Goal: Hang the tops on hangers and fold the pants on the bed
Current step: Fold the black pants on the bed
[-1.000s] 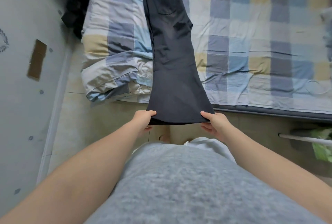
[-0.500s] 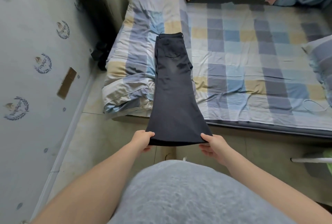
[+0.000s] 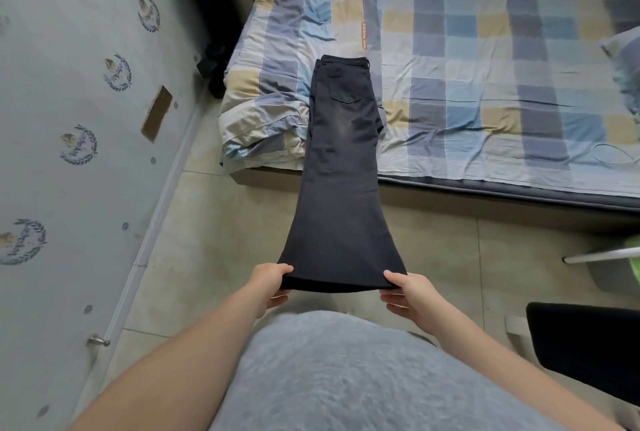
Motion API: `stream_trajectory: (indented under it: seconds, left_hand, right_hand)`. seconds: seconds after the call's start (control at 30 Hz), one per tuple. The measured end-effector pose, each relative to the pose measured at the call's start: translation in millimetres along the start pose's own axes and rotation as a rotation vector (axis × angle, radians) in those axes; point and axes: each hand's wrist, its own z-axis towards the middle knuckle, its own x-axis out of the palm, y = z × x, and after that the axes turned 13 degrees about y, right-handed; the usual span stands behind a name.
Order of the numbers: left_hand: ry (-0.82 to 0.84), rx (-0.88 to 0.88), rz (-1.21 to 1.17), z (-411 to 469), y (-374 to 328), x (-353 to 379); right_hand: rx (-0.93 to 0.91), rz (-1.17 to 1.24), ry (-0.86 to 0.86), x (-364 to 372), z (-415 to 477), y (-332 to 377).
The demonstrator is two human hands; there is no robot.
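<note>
A: Where are the black flared pants (image 3: 341, 167)?
B: The waist lies flat on the checked bed (image 3: 485, 84) and the legs stretch off its edge. The left hand (image 3: 268, 280) and right hand (image 3: 410, 288) each pinch a hem corner.
A: What could go wrong?
B: A harder pull would likely drag the waist off. Uneven lifting would skew the fold. The bunched quilt (image 3: 270, 119), touching the pants' left edge, could snag them.
A: Counts?
B: One pair of pants, two hands, one bed, one quilt. No hanger shows.

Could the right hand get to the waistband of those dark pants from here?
Probably not without stepping closer: the right hand pinches the hem, and the waistband lies at the far end of the pants, on the bed. Nothing blocks the way.
</note>
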Motion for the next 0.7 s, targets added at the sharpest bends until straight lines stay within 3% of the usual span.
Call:
stream_trajectory:
  seconds: [0.33, 0.7]
  left_hand:
    - [0.012, 0.051, -0.055, -1, -29, 11]
    - [0.133, 0.128, -0.342, 38, -190, 30]
  right_hand:
    - [-0.024, 0.072, -0.020, -9, 0, 25]
    - [-0.129, 0.239, -0.048, -11, 48, 198]
